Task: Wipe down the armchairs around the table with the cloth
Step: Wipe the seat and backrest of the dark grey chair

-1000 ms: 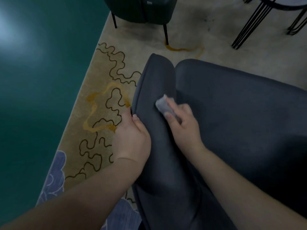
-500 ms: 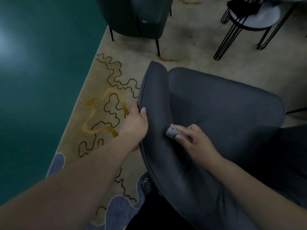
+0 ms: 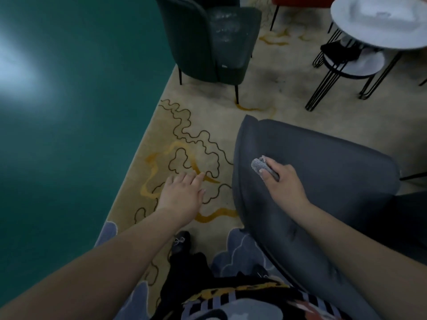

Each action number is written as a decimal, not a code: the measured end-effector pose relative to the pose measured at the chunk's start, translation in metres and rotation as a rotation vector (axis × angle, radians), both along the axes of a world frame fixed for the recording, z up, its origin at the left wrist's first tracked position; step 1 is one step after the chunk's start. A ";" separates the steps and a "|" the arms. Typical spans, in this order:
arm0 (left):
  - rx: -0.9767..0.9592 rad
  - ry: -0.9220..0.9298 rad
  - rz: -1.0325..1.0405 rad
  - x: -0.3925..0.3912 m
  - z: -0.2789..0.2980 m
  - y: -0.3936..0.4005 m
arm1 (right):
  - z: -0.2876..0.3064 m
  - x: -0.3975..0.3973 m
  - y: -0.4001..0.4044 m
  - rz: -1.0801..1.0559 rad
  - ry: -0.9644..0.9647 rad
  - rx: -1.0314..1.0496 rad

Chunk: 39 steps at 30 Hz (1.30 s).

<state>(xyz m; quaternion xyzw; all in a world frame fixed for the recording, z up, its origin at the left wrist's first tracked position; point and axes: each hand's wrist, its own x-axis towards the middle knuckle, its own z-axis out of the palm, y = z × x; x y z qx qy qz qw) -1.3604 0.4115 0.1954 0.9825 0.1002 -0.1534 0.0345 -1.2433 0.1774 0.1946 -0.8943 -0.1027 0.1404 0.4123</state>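
- Small grey wadded cloth (image 3: 261, 166) is pinched in the right hand (image 3: 283, 181), pressed on the dark grey upholstered armchair (image 3: 323, 172) by its left edge.
- Left hand (image 3: 182, 195) hangs flat with fingers loose, holding nothing, over the patterned beige rug (image 3: 208, 125), apart from the chair.
- Cloth looks soft and light, so I'd say bunching it in the fingertips works.
- Chair padding probably gives a bit; brace the rim if it shifts.
- 1 more dark green armchair (image 3: 215, 40) waits near the round white bench (image 3: 379, 21).
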 end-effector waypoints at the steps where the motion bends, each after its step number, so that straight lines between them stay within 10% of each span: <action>1: 0.000 0.002 -0.011 0.003 0.001 0.017 | 0.003 0.002 0.017 -0.009 -0.006 -0.001; 15: -0.014 0.005 -0.165 0.052 0.020 0.219 | 0.013 0.033 0.206 -0.169 0.048 -0.064; 39: 0.023 0.066 -0.197 0.326 0.013 0.296 | -0.015 0.313 0.271 -0.215 0.139 -0.115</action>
